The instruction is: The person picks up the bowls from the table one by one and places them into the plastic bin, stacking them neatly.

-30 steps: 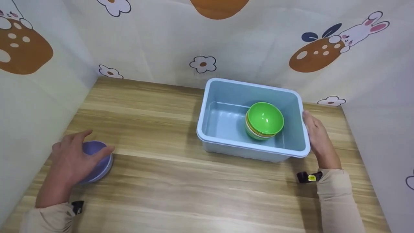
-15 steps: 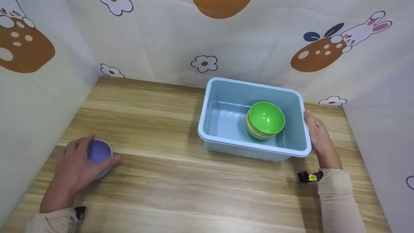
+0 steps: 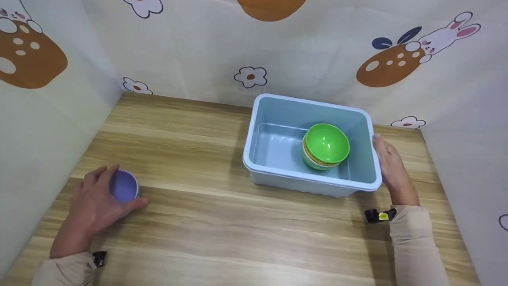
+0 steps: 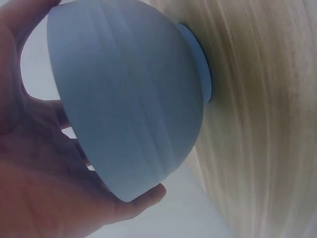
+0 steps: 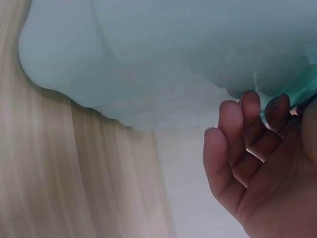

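At the left of the table, my left hand grips a purple bowl by its rim, thumb on the near side and fingers on the far side. The left wrist view shows the outside of this bowl, its foot close to the wooden surface; whether it touches cannot be told. Over at the right, my right hand rests against the outer right wall of a light blue bin. In the right wrist view its loosely bent fingers touch the wall below the rim. Inside the bin sits a stack of bowls, green on top.
The wooden table spans between the two arms. Patterned cloth hangs as walls at the back and both sides, and the bin stands near the back one. A black wrist device is on the right forearm.
My left hand has closed its hold on the purple bowl and shifted slightly right, and the bowl has moved with it. The right hand and bin stay in place.
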The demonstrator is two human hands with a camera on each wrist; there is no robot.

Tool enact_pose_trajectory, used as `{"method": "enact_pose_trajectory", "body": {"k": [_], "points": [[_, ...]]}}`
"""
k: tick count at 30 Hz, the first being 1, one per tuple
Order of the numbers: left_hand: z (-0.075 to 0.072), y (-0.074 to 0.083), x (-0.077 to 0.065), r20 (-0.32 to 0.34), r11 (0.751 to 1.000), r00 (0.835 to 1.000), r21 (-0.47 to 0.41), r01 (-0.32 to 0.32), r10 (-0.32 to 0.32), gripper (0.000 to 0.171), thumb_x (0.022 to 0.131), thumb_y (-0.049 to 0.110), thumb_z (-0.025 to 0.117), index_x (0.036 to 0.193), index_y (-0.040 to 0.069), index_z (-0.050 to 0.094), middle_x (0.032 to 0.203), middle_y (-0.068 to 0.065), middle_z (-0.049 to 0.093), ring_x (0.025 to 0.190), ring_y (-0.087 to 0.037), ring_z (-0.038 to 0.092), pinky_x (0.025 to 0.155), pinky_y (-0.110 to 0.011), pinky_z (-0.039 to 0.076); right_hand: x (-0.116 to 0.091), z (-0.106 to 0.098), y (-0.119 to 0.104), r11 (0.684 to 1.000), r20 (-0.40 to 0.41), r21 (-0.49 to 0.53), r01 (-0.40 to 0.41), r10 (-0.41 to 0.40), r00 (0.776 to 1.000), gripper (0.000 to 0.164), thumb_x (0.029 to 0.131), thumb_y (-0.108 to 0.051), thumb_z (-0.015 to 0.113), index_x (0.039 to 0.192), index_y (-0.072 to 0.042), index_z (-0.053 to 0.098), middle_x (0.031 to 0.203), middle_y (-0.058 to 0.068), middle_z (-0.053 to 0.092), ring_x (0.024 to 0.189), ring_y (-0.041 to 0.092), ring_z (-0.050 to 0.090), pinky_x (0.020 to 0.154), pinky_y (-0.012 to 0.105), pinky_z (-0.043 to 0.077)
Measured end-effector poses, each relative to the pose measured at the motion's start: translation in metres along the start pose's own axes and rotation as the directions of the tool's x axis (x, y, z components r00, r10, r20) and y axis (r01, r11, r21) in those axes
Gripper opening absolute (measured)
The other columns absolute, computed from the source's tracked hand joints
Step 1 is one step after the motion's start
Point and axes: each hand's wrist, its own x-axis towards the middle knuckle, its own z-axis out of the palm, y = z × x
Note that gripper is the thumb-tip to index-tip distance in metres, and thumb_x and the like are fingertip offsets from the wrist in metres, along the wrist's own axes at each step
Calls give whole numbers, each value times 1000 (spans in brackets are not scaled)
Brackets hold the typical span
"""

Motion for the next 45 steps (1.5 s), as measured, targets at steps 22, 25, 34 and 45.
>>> {"method": "enact_pose_trajectory", "body": {"k": [22,25,34,45], "points": [[-7,18,12,-47,1000,999,0,6,-6,114,72,62,84,154,-1,36,150,-38,33,127,-64,29,84,-71,42,0,0,0,999,0,-29,-24,24,1000,73,108,-54,18,129,5,55,85,-17,70,77,6,70,68,26,58],[-10,26,13,-73,1000,997,-19,-10,8,113,71,61,84,153,-1,38,149,-37,34,126,-61,30,82,-69,43,0,0,0,999,4,-35,-33,33,999,73,108,-55,18,129,4,55,85,-17,69,77,6,69,69,26,58],[-24,68,20,-118,993,987,-38,-112,106,102,73,55,85,152,5,44,153,-29,38,130,-57,32,86,-71,40,2,4,1,1000,-1,-19,-17,17,1000,68,109,-51,19,121,4,58,82,-14,70,75,7,69,67,27,57],[-19,124,26,-76,959,962,-84,-270,264,99,70,58,87,149,10,51,150,-16,46,131,-42,37,91,-65,49,1,1,0,999,-4,-34,-22,22,1000,72,109,-52,18,128,6,56,84,-15,70,76,7,70,69,27,58]]}}
